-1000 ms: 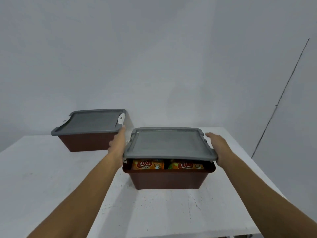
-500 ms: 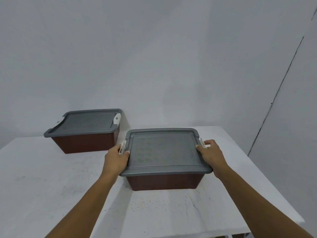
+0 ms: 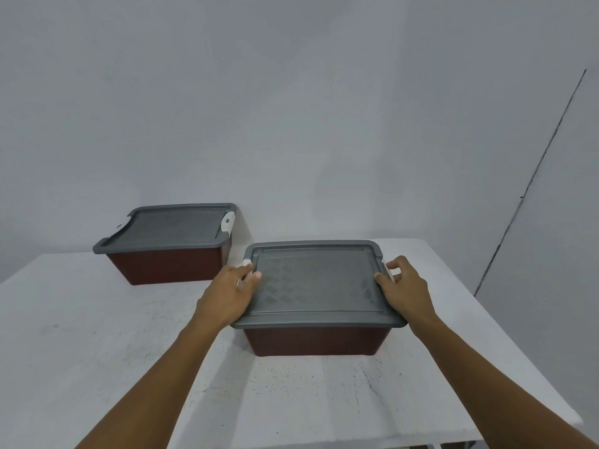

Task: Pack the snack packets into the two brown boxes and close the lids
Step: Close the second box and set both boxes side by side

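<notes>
Two brown boxes with grey lids stand on a white table (image 3: pixel 97 351). The near brown box (image 3: pixel 316 340) sits at centre right, its grey lid (image 3: pixel 316 283) lying flat on it. My left hand (image 3: pixel 228 294) grips the lid's left edge, thumb on top beside a white latch (image 3: pixel 247 264). My right hand (image 3: pixel 406 291) holds the lid's right edge at the other white latch (image 3: pixel 388 270). The far brown box (image 3: pixel 168 265) stands at the back left, its grey lid (image 3: pixel 168 226) on and a white latch (image 3: pixel 227 222) at its right side. No snack packets show.
A plain grey wall rises right behind the table. The table's right edge (image 3: pixel 505 332) runs close to the near box, with a wall corner line (image 3: pixel 531 183) beyond it. The table's front edge is at the bottom of the view.
The near box's lid, raised at the front with orange packets showing a second ago, has come down flat. My hands have shifted onto the side latches.
</notes>
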Tool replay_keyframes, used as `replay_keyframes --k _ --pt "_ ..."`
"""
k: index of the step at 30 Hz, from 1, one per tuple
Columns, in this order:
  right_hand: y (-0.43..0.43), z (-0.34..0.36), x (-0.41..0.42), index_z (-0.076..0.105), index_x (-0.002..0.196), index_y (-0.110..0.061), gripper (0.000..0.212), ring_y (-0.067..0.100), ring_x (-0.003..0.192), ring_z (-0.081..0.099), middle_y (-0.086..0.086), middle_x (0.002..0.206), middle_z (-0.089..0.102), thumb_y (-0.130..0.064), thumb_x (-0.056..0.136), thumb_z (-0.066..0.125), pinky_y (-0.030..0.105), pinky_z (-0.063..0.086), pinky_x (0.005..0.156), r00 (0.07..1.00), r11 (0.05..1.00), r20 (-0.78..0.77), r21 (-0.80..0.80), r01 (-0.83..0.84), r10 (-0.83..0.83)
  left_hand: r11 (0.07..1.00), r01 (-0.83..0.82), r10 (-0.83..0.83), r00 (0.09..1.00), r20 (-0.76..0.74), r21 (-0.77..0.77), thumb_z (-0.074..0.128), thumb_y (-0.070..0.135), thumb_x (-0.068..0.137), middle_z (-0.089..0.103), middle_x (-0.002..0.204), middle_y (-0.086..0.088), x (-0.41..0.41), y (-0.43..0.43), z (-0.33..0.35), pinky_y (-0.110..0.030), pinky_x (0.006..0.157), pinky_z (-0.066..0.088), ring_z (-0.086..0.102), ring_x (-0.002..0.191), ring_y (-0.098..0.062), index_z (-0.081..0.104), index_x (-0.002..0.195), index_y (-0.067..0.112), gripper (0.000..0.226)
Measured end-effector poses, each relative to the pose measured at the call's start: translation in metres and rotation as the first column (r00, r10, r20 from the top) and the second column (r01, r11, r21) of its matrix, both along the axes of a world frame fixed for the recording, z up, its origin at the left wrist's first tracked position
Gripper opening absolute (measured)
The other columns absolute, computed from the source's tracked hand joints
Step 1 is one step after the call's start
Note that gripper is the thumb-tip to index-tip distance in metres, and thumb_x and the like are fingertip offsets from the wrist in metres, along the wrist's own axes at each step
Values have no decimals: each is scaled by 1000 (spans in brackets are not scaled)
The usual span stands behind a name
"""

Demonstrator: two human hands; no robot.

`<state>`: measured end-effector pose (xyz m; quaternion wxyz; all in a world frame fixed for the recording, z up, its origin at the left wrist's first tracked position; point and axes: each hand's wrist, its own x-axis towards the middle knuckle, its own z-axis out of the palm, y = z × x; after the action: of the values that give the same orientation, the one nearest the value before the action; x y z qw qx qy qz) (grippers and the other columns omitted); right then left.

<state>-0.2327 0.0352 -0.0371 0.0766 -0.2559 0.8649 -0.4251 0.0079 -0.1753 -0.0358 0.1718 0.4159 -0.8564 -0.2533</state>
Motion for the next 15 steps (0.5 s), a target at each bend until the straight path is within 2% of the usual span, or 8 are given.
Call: replay_keyframes --k 3,5,7,9,12,14,15 --pt "-2 1 0 57 103 -21 22 19 91 59 3 109 63 -37 101 43 37 50 79 998 996 52 -82 -25 29 973 -8 61 972 -226 229 44 31 102 53 138 -5 0 -4 1 -44 102 46 52 122 -28 57 135 24 36" --pt "-1 0 -2 63 103 -20 26 19 98 56 0 116 62 -29 103 39 34 44 78 987 984 156 -180 -5 34 932 -3 117 949 -294 362 47 24 102 53 133 -4 -2 -5 1 -42 95 47 51 119 -27 59 130 25 31" --pt "2 1 -5 68 105 -22 27 21 106 54 -2 120 60 -21 103 40 34 44 80 970 973 237 -232 11 46 911 2 144 936 -322 413 47 24 101 54 129 -4 -4 -6 0 -37 87 47 52 115 -25 62 123 26 26" --pt "3 4 -8 69 105 -22 26 23 104 55 1 118 61 -18 102 44 35 46 77 957 971 281 -239 -1 70 908 -9 165 926 -338 419 48 25 101 54 128 -4 -5 -6 0 -37 85 48 53 114 -25 63 119 26 24" --pt "3 6 -9 68 108 -23 24 22 91 55 5 114 63 -20 101 46 34 45 73 969 980 235 -197 -29 76 929 -42 168 933 -319 368 47 26 101 55 130 -5 -6 -5 -4 -42 94 48 54 114 -27 61 124 26 27" --pt "6 4 -3 64 118 -25 24 20 92 58 4 120 64 -26 101 47 34 49 77 986 987 142 -148 -63 84 971 -84 143 953 -266 224 46 27 102 56 132 -8 -8 -2 -6 -43 97 47 55 114 -28 58 130 24 31" --pt "7 2 2 61 126 -24 29 21 103 59 3 129 61 -31 100 49 35 50 86 991 989 92 -120 -88 99 987 -104 130 967 -221 126 45 27 102 57 132 -10 -8 0 -6 -42 98 47 56 114 -28 57 132 22 33"
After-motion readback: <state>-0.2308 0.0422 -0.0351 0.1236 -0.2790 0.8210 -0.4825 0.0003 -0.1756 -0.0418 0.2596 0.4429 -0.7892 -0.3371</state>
